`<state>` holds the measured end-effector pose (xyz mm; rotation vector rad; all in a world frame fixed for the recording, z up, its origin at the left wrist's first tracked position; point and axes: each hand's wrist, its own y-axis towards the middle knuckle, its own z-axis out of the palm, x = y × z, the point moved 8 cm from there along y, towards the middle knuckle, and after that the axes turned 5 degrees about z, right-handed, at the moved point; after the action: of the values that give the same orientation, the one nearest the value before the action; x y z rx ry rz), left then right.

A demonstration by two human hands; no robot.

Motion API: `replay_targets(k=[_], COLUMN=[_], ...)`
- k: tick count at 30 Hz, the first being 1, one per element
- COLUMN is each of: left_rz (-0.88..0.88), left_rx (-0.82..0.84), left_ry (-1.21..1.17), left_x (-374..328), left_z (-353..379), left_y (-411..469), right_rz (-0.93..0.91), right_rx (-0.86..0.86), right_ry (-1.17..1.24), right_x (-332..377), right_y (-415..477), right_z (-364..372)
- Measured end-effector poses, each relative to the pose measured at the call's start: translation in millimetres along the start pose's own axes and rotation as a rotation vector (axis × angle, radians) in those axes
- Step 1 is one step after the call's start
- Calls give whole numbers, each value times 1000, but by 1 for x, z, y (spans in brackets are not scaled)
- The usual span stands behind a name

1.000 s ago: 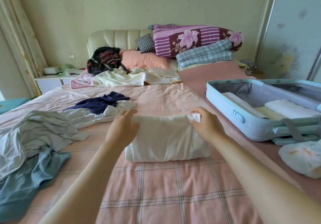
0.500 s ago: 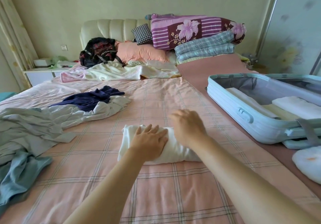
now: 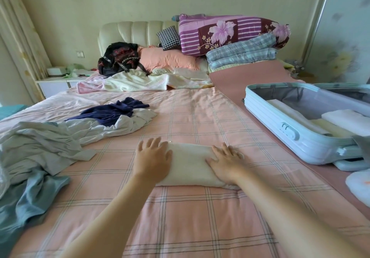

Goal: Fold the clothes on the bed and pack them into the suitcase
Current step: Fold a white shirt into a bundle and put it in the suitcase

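A folded white garment (image 3: 190,163) lies on the pink checked bed sheet (image 3: 200,217). My left hand (image 3: 153,157) presses flat on its left end, fingers spread. My right hand (image 3: 225,162) presses flat on its right end. To the right, a light blue suitcase (image 3: 280,121) lies open on the bed with folded white and cream clothes (image 3: 340,117) inside. Unfolded clothes are at the left: a pale grey garment (image 3: 40,143), a blue-grey one (image 3: 34,195), a white one (image 3: 120,125) and a navy one (image 3: 116,109).
A black backpack (image 3: 118,58), pillows and stacked quilts (image 3: 230,35) fill the head of the bed, with a crumpled cream blanket (image 3: 144,81) in front. A white nightstand (image 3: 56,83) stands at the left. A white bundle (image 3: 358,187) sits at the right edge.
The upright white garment was folded down flat onto the sheet. Both hands moved from holding its top edge to pressing on it, then slid apart to its two ends.
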<state>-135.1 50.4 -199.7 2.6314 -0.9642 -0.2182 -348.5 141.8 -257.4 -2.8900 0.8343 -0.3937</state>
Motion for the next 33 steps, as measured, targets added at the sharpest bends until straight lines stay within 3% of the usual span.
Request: replay_targets(k=[2, 3, 6, 9, 11, 13, 16, 21, 24, 26, 29, 31, 33], left_rz=[170, 218, 161, 88, 123, 140, 135, 19, -2, 31, 160, 199, 207], left_rx=[-256, -302, -34, 218, 191, 112, 10, 307, 336, 234, 244, 351, 349], left_ry=[-1, -22, -10, -41, -59, -32, -44, -202, -154, 8, -30, -81, -57], left_x=[-26, -38, -55, -45, -44, -45, -49, -36, -36, -44, -57, -56, -50], left_z=[-26, -28, -5, 23, 21, 14, 5, 30, 22, 3, 5, 22, 26], left_y=[-11, -18, -30, -34, -31, -30, -27, -22, -18, -9, -6, -13, -16], right_rz=[22, 21, 46, 110, 59, -40, 1, 194, -89, -257, -209, -227, -279], right_rx=[-30, -76, -307, -368, -473, -689, -865, -554, -656, -489, -129, -84, -76], right_ry=[36, 41, 20, 238, 317, 245, 214, -50, -190, -142, -75, -5, 120], right_x=[0, 1, 0, -11, -11, -5, -15, -30, 5, 22, 17, 12, 5], right_y=[-2, -5, -17, -24, -27, -36, -41, -28, -33, -28, -12, -10, -14], right_z=[-3, -6, -24, -32, -43, -61, -75, -59, -69, -53, -14, -14, -20])
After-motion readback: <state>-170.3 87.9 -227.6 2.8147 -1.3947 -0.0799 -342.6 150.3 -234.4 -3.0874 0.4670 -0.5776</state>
